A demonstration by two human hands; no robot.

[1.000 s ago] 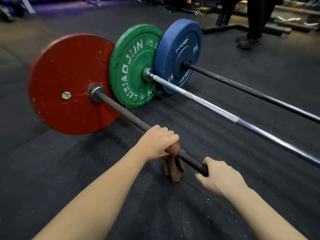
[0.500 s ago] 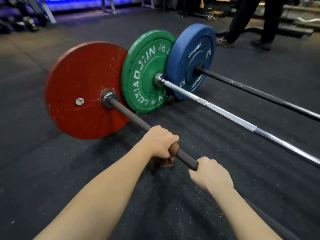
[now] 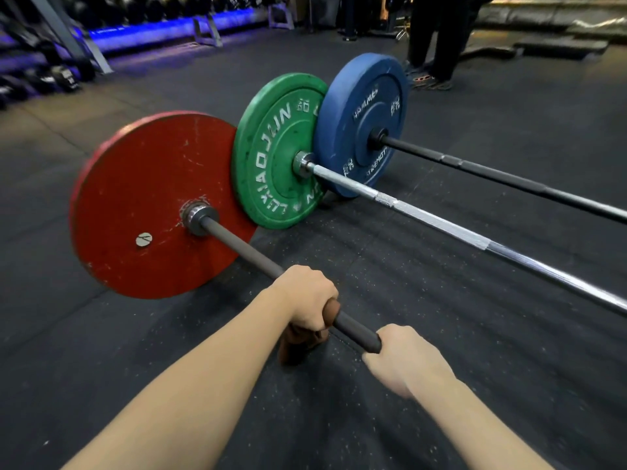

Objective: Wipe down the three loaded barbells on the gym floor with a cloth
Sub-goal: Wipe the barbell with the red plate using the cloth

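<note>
Head view: your left hand (image 3: 307, 300) clamps the cloth (image 3: 298, 344) around the near bar (image 3: 244, 251), which runs far-left toward the red plate (image 3: 142, 198); your right hand (image 3: 403, 361) grips it bare.

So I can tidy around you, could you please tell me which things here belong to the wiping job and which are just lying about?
Job: cloth, red-plate barbell, green-plate barbell, blue-plate barbell.

Lying about: dumbbells on the rack behind.

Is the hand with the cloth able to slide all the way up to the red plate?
Probably yes. The left hand grips the brown cloth around the dark bar, and the stretch up to the red plate looks bare.
</note>
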